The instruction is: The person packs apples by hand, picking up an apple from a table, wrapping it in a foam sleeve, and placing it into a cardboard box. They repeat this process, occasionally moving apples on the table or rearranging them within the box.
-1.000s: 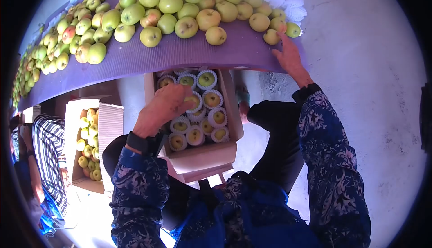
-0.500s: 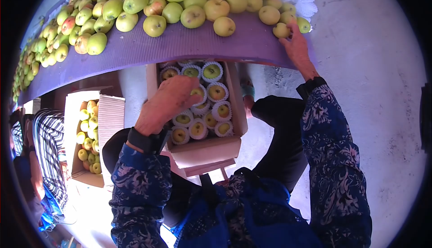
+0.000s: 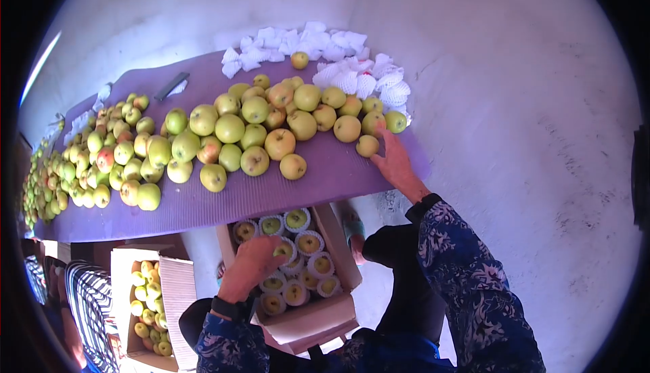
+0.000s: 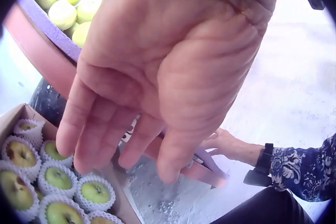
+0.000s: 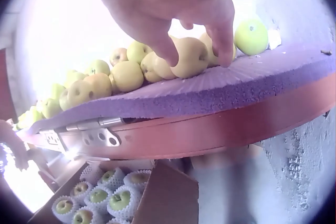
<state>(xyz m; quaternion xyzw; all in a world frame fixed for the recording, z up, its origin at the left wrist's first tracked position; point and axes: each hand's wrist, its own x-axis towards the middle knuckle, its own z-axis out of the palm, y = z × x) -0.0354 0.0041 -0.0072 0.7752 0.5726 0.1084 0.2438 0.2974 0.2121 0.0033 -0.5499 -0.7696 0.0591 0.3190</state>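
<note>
Head view raised, hands (image 3: 254,265) (image 3: 399,166) apart, left palm (image 4: 163,66) only in wrist view

Left grip (image 3: 252,265) relaxed; right grip (image 3: 398,165) outstretched, spread.

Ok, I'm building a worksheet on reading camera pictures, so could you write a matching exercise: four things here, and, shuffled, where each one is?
Things
1. Left hand
2. Right hand
3. Netted apples
4. Loose white nets

Places
A. Along the far side of the purple mat
B. At a small apple near the mat's right end
C. Inside the cardboard box
D. Over that same box, holding nothing

Pairs: 1-D, 2-B, 3-C, 4-A
</note>
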